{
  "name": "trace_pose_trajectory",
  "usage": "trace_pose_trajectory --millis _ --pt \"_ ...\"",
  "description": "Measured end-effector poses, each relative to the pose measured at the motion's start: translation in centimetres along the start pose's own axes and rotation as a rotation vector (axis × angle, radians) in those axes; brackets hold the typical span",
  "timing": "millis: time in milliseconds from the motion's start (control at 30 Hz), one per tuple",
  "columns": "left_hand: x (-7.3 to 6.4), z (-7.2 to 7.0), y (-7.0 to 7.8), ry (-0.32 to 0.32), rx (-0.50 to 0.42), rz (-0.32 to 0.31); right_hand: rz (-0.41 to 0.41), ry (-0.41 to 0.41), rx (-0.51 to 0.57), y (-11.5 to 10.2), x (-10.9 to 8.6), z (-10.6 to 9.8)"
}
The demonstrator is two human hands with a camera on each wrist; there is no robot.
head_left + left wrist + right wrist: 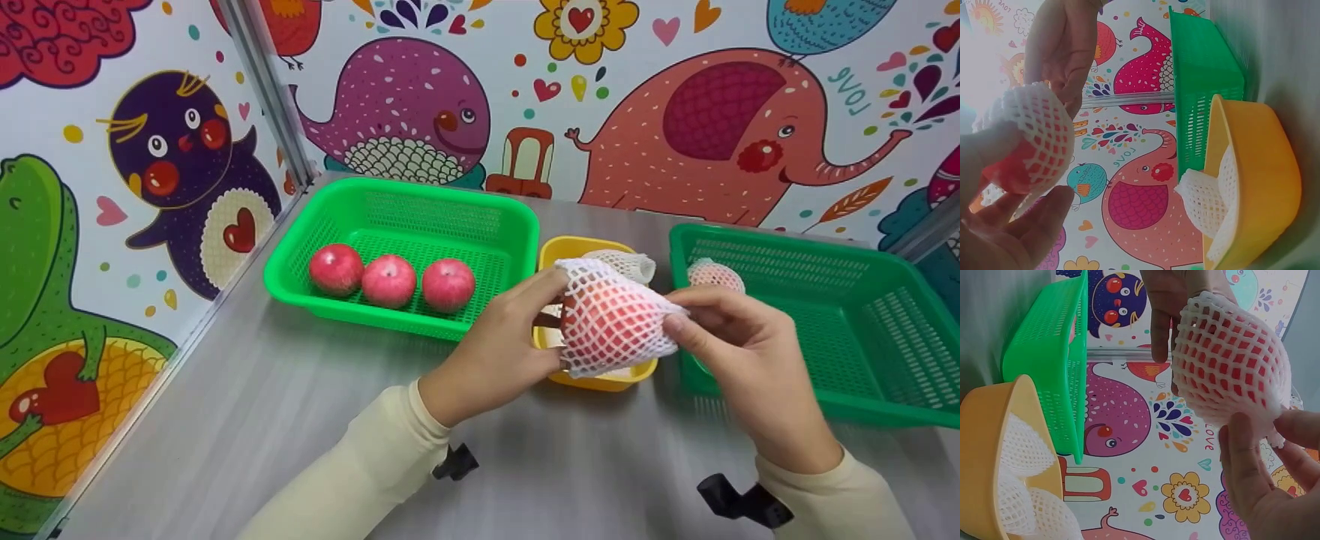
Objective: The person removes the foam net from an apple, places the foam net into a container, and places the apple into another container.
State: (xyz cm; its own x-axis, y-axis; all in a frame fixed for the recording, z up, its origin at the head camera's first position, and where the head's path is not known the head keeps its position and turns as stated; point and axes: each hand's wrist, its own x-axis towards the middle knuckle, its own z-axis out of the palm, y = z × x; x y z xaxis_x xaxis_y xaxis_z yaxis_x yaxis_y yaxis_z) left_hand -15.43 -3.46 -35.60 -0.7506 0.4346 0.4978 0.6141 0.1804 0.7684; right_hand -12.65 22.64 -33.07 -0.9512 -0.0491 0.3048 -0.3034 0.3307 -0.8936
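Observation:
A pinkish-red apple (1241,374) sits inside a white foam net sleeve (615,319), held up above the yellow basket (592,384). My left hand (504,341) grips the apple and the sleeve's wide end from the left. With thumb and fingers, my right hand (750,356) pinches the gathered narrow end of the sleeve on the right. In the left wrist view, part of the apple's bare skin (1010,169) shows near the left hand's fingers. More white foam nets (1027,447) lie in the yellow basket.
On the left, a bright green basket (405,326) holds three bare apples (388,281). A darker green basket (832,322) on the right contains one netted apple (716,276) at its near-left corner. Cartoon-printed walls (555,135) border the grey table (315,390).

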Motion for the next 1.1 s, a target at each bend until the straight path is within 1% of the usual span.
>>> trace_pose_trajectory --millis 100,200,367,500,633,700,767,867,967,1100 --pt "-0.1 0.0 0.0 0.009 -0.02 0.009 -0.012 0.03 0.018 0.0 0.2 -0.1" --pt "-0.2 -0.1 -0.1 0.017 -0.009 0.016 -0.017 0.052 0.015 0.1 0.4 -0.3" --pt "-0.2 -0.6 -0.4 0.043 -0.015 0.03 -0.008 0.097 0.083 0.7 0.8 -0.9" --pt "-0.3 -0.9 -0.7 0.095 -0.037 0.02 -0.001 0.152 0.182 1.2 1.2 -1.7" --pt "-0.1 -1.3 -1.1 0.16 -0.035 0.005 -0.006 0.253 0.315 1.2 1.6 -2.7" --pt "-0.1 -1.5 -1.3 0.187 -0.048 -0.012 -0.028 0.302 0.328 1.2 1.8 -2.9" --pt "0.0 -1.8 -1.5 0.21 -0.066 -0.034 -0.052 0.331 0.317 1.3 1.9 -2.9" --pt "0.0 -2.3 -2.0 0.229 -0.073 -0.058 -0.062 0.336 0.3 1.5 2.0 -2.6" --pt "0.1 -2.8 -2.6 0.231 -0.067 -0.078 -0.037 0.3 0.295 1.8 2.1 -2.1" --pt "0.5 -3.4 -3.2 0.243 -0.093 -0.117 -0.006 0.236 0.19 2.5 2.2 -1.4"
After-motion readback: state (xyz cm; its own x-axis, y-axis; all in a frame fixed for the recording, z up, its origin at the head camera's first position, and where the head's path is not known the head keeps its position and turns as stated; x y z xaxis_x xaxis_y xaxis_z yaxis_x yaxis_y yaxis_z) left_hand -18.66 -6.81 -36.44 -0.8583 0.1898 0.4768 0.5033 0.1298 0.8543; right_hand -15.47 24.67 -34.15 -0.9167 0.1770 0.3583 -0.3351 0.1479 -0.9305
